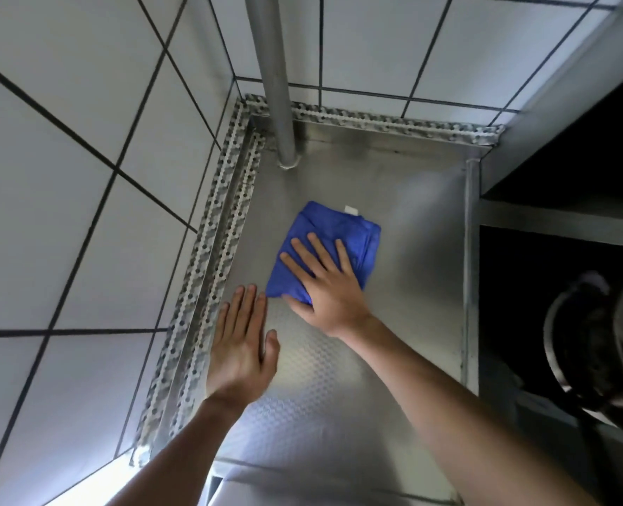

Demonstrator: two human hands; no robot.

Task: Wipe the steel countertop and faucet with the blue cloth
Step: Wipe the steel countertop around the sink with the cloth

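1. On the textured steel desk (404, 228), mid-surface, I see the folded blue cloth (342, 235) lying flat.
2. My right hand (326, 286) is spread wide, palm pressing the cloth's near corner.
3. My left hand (240, 345) is flat and wide on bare steel, just beside the cloth.
4. Grey vertical metal pipe (277, 85) meets the desk at the tiled back corner.

The blue cloth (333, 242), folded into a rough square, lies flat under the right hand (326, 290). The textured steel countertop (404, 220) spreads beneath both hands.
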